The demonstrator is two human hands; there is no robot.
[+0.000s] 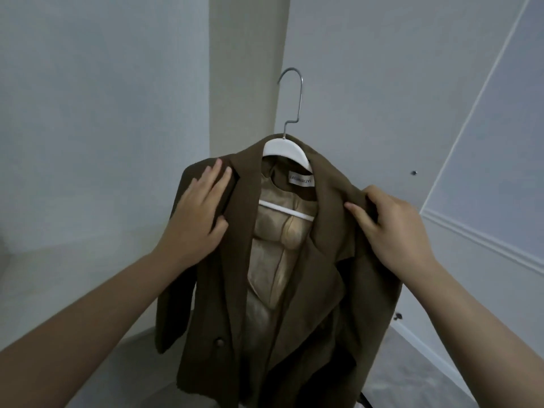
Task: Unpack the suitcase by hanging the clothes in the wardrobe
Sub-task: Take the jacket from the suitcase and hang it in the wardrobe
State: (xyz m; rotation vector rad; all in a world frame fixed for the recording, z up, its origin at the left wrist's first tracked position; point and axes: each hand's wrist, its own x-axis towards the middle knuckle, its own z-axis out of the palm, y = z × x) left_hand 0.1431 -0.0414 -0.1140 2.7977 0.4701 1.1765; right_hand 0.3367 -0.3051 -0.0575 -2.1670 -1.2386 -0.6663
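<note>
At frame centre, the left hand [196, 213] lay flat-fingered on the brown wool blazer [332, 278]; the right hand [393, 228] pinched its shoulder. Centring the blazer on the white plastic hanger [282, 148] likely mattered.

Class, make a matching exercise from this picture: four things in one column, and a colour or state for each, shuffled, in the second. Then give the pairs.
1 jacket
2 hanger
3 left hand
4 right hand

A white, with a metal hook
B grips the shoulder fabric
C brown, with a tan lining
D lies flat on the lapel

Pairs: 1-C, 2-A, 3-D, 4-B
</note>
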